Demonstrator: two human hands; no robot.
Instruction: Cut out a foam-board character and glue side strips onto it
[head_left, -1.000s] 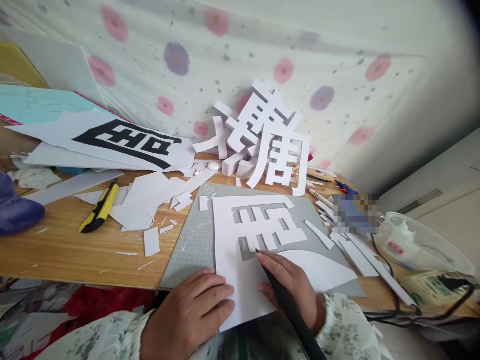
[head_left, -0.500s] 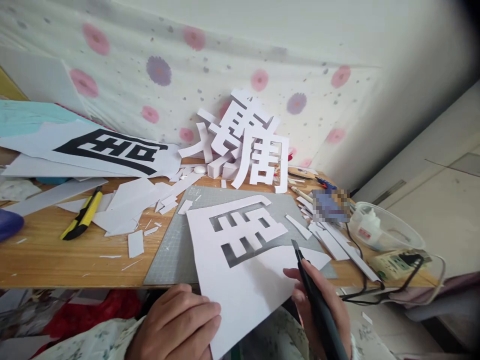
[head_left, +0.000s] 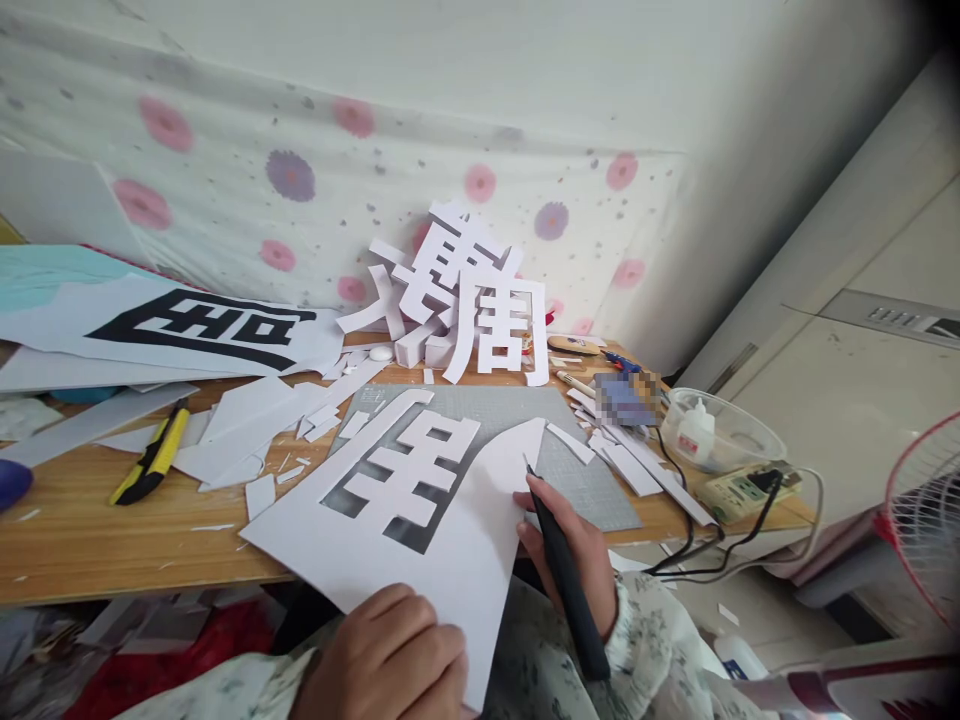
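My left hand (head_left: 394, 650) is closed on the near edge of a stiff white sheet (head_left: 450, 600), fingers curled over it and the thumb hidden. Angular openings are cut through this sheet, shaping strokes of a character. It lies partly on a grey cutting mat (head_left: 600, 490) and juts past the table's front edge. In my right hand (head_left: 581, 555) is a black craft knife (head_left: 564, 580), its blade pointing up and away, close to the sheet's right edge. Whether the blade touches the sheet I cannot tell.
Behind the mat stand white cut-out characters (head_left: 499, 335). To the left lie a printed black character (head_left: 210, 325), white scraps (head_left: 247, 425) and a yellow utility knife (head_left: 154, 455). On the right are a plastic tub (head_left: 757, 435) with a glue bottle (head_left: 696, 432), a power strip (head_left: 746, 495) and a fan (head_left: 930, 520).
The sheet has been turned clockwise on the mat. My left hand has shifted right with its edge, and the knife in my right hand has moved left. The view has swung right.
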